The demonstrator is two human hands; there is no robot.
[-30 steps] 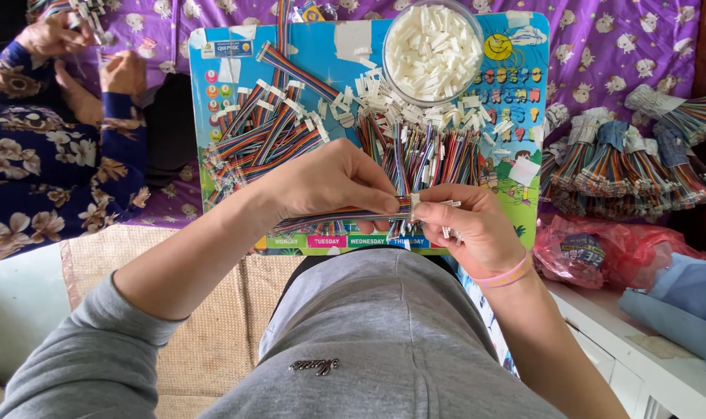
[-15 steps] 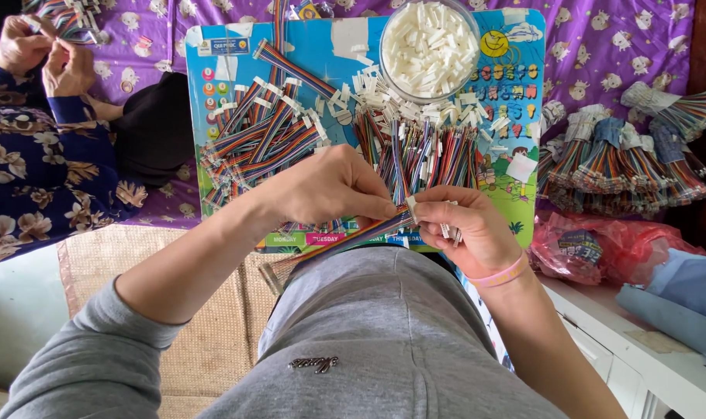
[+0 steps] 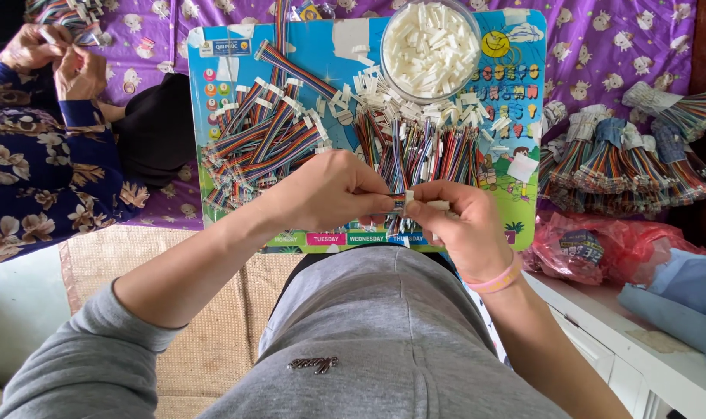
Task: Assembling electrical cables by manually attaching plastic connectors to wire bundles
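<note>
My left hand point(image 3: 330, 190) pinches the end of a short rainbow-coloured ribbon cable point(image 3: 398, 202) between thumb and fingers. My right hand point(image 3: 454, 221), with a pink band on the wrist, holds a small white plastic connector point(image 3: 410, 199) against that cable end. Both hands meet just above the near edge of a colourful children's board point(image 3: 213, 62). On the board lie a pile of ribbon cables with white ends point(image 3: 260, 136) at the left and another pile point(image 3: 423, 147) in the middle. A clear bowl of white connectors point(image 3: 429, 48) stands at the board's far side.
Another person in a dark flowered garment point(image 3: 35, 163) sits at the left, their hands point(image 3: 54, 58) working on cables. Tied bundles of ribbon cables point(image 3: 624, 159) lie at the right on a purple cloth point(image 3: 601, 46). A red plastic bag point(image 3: 593, 248) and a white ledge point(image 3: 640, 334) are at right.
The cable hung down to the left from my left hand; now it is drawn up short and level, and my hands have closed together with the connector at its end.
</note>
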